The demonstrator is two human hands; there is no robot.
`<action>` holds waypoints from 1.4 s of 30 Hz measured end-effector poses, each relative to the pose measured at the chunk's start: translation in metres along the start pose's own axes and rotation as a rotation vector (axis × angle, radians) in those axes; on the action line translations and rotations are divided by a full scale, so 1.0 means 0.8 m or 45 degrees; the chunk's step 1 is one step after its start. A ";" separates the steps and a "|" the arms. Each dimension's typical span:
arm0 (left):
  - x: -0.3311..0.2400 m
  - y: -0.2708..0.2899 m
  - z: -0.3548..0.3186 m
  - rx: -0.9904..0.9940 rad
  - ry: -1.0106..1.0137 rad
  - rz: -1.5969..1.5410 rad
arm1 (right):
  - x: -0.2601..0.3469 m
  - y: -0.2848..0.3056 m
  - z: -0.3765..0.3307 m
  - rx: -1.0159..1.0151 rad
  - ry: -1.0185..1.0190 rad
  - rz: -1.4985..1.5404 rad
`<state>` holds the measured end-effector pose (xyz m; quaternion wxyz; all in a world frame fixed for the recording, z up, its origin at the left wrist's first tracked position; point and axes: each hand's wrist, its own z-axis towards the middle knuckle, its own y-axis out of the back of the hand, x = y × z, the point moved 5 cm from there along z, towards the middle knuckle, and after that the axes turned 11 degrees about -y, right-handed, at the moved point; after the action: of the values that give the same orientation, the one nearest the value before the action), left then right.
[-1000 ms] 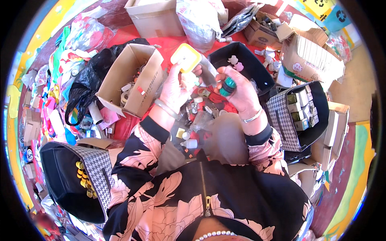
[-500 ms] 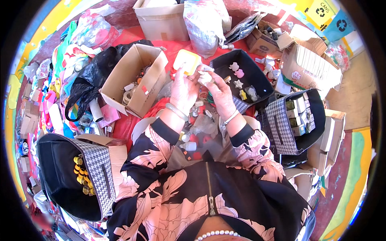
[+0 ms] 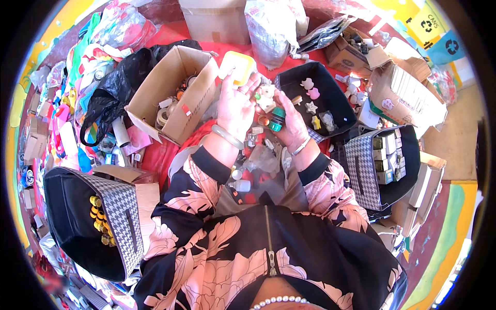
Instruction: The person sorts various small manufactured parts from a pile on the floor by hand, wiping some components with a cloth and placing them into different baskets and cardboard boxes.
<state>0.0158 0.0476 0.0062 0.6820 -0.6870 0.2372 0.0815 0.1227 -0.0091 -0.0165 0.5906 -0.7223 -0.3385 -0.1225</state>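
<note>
My left hand (image 3: 233,111) is turned palm up, its thumb over the edge of a square yellow-and-white tray (image 3: 237,68) and its fingers stretched to the right. Pinched at the fingertips of my right hand (image 3: 292,119) is a small white figurine (image 3: 265,97) with coloured spots, held close to the left fingers. Against the right palm shows a round green-and-black piece (image 3: 277,119); whether it is gripped or lies behind, I cannot tell. Beyond the right hand, a black fabric bin (image 3: 338,77) holds small white, pink and yellow figures (image 3: 311,107).
An open cardboard box (image 3: 199,103) with assorted small items stands left. At lower left, a houndstooth bin (image 3: 124,217) contains yellow-and-black pieces; another houndstooth bin (image 3: 360,170), right, holds small boxes. Between my legs lie loose bits and a clear bottle (image 3: 240,185). Bags and fabrics crowd the far left.
Both hands have shifted slightly away from me, and the yellow-and-white tray has moved with the left. The figurine is turned differently, and the green-and-black piece has come into clearer sight.
</note>
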 end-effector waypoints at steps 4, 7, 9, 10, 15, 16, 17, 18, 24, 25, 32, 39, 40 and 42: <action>0.002 -0.002 0.001 -0.013 0.022 0.010 | -0.002 0.008 0.005 -0.081 -0.019 0.024; 0.003 -0.013 -0.003 0.063 0.025 0.037 | -0.003 0.016 0.005 -0.121 -0.037 0.084; 0.003 -0.020 -0.007 0.153 0.069 0.059 | -0.001 0.014 0.003 -0.104 -0.041 0.110; 0.005 -0.019 -0.007 0.174 0.104 0.042 | 0.001 0.012 0.002 -0.092 -0.040 0.128; -0.003 -0.023 -0.011 0.265 0.210 -0.060 | 0.007 0.010 -0.003 -0.042 0.050 0.186; -0.007 -0.022 -0.010 0.238 0.194 -0.055 | 0.007 0.007 -0.005 -0.070 0.085 0.184; -0.012 -0.020 -0.008 0.210 0.177 -0.050 | 0.007 0.006 -0.006 -0.098 0.120 0.182; -0.015 -0.018 -0.006 0.182 0.160 -0.045 | 0.007 0.006 -0.007 -0.112 0.134 0.183; -0.023 -0.002 -0.001 0.139 0.048 0.129 | 0.010 0.005 -0.005 -0.082 0.120 0.188; -0.023 -0.002 -0.002 0.124 0.050 0.135 | 0.011 0.003 -0.006 -0.084 0.132 0.172; 0.008 0.016 -0.003 0.050 0.079 -0.071 | 0.001 -0.026 -0.007 -0.117 0.419 -0.273; 0.009 -0.004 -0.014 0.036 0.101 -0.184 | 0.005 -0.068 -0.033 -0.594 1.125 -1.785; 0.007 -0.007 -0.015 0.038 0.111 -0.210 | 0.007 -0.076 -0.040 -0.652 1.181 -1.964; 0.004 -0.008 -0.016 0.032 0.130 -0.239 | 0.014 -0.080 -0.048 -0.735 1.102 -1.754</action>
<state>0.0185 0.0342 0.0111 0.6823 -0.7009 0.2070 -0.0209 0.0990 -0.0366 0.0495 0.2552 -0.3678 -0.4018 -0.7989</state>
